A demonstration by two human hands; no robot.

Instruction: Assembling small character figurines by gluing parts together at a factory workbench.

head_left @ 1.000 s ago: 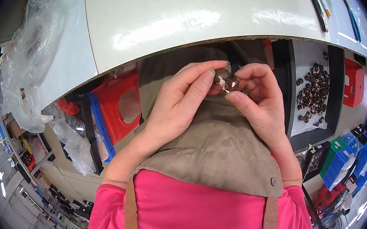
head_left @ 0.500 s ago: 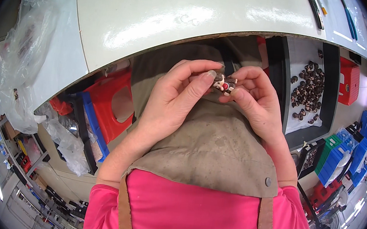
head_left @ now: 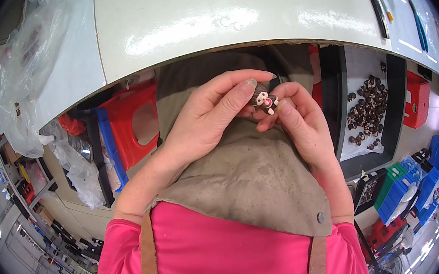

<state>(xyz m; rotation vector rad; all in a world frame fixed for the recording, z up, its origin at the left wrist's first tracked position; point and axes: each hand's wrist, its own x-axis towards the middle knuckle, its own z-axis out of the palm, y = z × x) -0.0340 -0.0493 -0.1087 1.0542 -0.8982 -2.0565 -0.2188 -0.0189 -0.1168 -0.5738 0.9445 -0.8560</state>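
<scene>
Head view: both hands, left hand (head_left: 205, 119) and right hand (head_left: 301, 127), pinch a small figurine (head_left: 263, 100) (just below table edge (head_left: 196, 54)).

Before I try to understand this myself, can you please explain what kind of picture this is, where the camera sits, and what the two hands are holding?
There is no machine here: a person works with two bare hands. The picture comes from a wide fisheye camera worn on the person's head, looking down, so straight edges bend near the rim.

Low in the picture you see the person's pink top and the brown-grey apron over the lap. The left hand and the right hand meet in front of the body and pinch, together, a small dark brown figure with a white and red face.

Above them curves the glossy white table, with a few slim tools at its far right edge. On the person's right, a black tray lined with white holds many similar small dark pieces. On the left stands a red plastic stool, and a crumpled clear plastic bag hangs.
</scene>
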